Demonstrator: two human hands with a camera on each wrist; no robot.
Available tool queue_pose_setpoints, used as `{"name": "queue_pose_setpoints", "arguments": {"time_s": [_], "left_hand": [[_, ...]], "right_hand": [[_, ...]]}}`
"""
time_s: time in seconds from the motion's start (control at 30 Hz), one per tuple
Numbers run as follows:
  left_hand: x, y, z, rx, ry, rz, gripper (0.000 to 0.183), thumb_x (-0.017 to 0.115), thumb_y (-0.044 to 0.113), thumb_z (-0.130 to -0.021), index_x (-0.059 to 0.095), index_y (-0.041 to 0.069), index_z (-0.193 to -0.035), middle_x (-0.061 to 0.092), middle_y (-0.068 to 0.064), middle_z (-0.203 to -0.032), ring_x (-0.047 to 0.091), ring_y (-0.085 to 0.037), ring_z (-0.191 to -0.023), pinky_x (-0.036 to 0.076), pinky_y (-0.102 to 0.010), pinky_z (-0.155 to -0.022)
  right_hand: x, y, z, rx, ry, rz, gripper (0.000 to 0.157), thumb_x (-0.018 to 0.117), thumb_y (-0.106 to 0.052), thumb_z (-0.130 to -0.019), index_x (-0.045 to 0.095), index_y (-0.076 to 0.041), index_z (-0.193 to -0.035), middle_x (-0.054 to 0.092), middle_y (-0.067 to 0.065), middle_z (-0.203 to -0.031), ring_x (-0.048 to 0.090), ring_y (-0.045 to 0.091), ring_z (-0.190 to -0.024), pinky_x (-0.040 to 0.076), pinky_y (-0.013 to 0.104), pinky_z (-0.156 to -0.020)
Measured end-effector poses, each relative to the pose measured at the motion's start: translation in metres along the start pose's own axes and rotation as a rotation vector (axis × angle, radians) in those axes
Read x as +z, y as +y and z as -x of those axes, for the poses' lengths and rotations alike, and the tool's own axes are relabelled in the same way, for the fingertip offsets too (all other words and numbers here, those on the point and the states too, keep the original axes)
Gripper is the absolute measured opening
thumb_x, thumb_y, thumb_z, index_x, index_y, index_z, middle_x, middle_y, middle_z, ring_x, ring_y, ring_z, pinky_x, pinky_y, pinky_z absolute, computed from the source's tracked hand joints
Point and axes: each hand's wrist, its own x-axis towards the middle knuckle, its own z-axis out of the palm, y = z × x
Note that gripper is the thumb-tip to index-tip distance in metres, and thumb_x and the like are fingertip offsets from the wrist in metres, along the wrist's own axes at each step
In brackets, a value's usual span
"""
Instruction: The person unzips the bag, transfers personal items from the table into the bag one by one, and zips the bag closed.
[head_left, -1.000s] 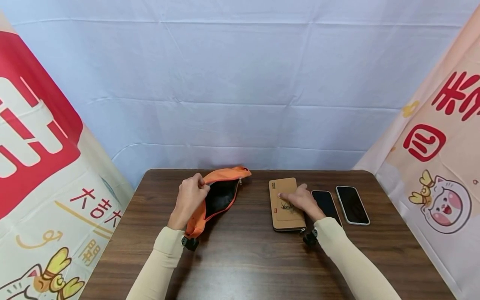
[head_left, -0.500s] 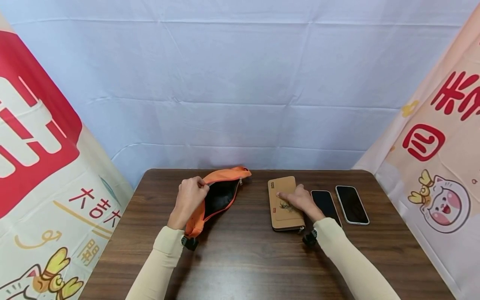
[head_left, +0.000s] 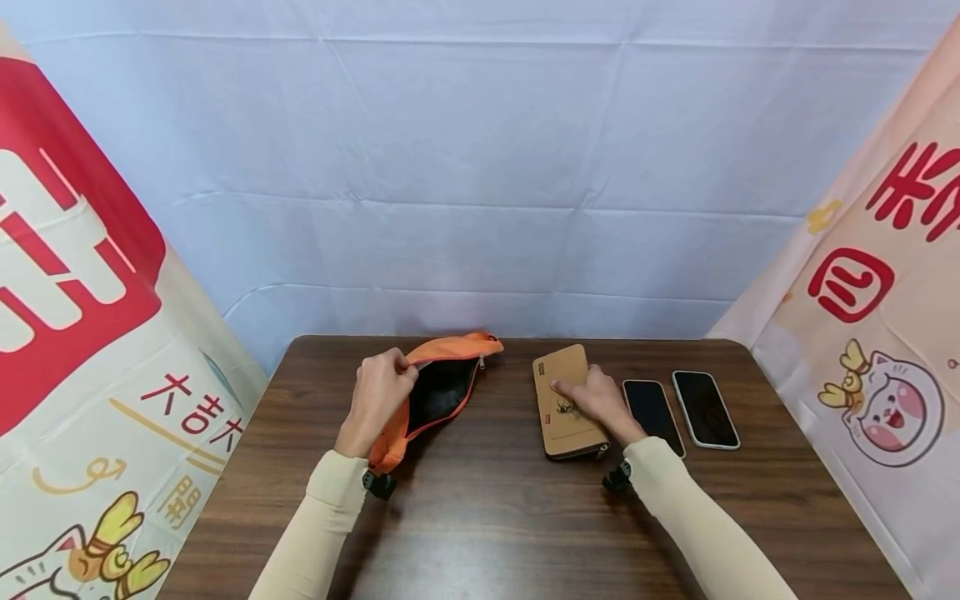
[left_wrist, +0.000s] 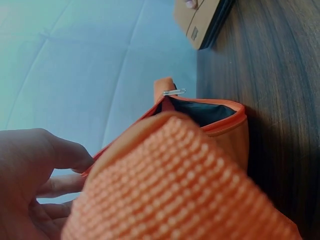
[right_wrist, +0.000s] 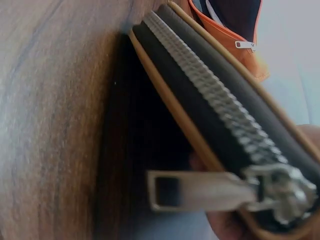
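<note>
An orange zip pouch (head_left: 438,350) lies unzipped at the table's back left, its dark lining showing. My left hand (head_left: 377,400) pinches its left edge between thumb and fingers, and the left wrist view has the textured orange side (left_wrist: 165,185) up close. To the right, my right hand (head_left: 602,402) grips a tan zip-around wallet (head_left: 557,412), thumb on its printed face and fingers around the far side. Seen from the right wrist, the wallet (right_wrist: 210,95) is tilted over the wood, with its metal zipper and puller facing the camera.
Two phones lie right of the wallet: a dark one (head_left: 651,408), partly behind my right wrist, and one in a white case (head_left: 705,408). The brown wooden table (head_left: 480,517) meets a pale cloth backdrop (head_left: 480,167) along its back edge. Printed cloths hang on both sides.
My right hand has raised and tilted the wallet, its far end shifting slightly up and left. My left hand keeps its pinch on the pouch almost unmoved.
</note>
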Motion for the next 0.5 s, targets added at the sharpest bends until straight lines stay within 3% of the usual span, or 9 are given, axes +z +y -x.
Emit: {"name": "queue_pose_setpoints", "arguments": {"time_s": [0.1,0.5], "left_hand": [[-0.0004,-0.0005,-0.0002,0.005,0.000,0.004,0.008,0.072,0.010,-0.095,0.072,0.007,-0.087,0.073,-0.010,-0.081,0.060,-0.019,-0.060,0.054,-0.035,-0.060],[-0.0008,0.0002,-0.0002,-0.011,-0.013,0.015,0.009,0.071,0.010,-0.095,0.072,0.007,-0.088,0.071,-0.009,-0.078,0.058,-0.018,-0.058,0.050,-0.032,-0.058]], "right_hand": [[0.0001,-0.0020,-0.0001,-0.017,0.014,0.003,0.084,0.068,-0.054,-0.097,0.044,0.012,-0.142,0.068,0.025,-0.104,0.070,0.030,-0.082,0.056,0.041,-0.072],[0.0015,-0.0034,0.0009,-0.009,0.007,-0.004,0.083,0.066,-0.052,-0.100,0.039,0.012,-0.146,0.066,0.027,-0.108,0.069,0.031,-0.085,0.055,0.042,-0.072]]}}
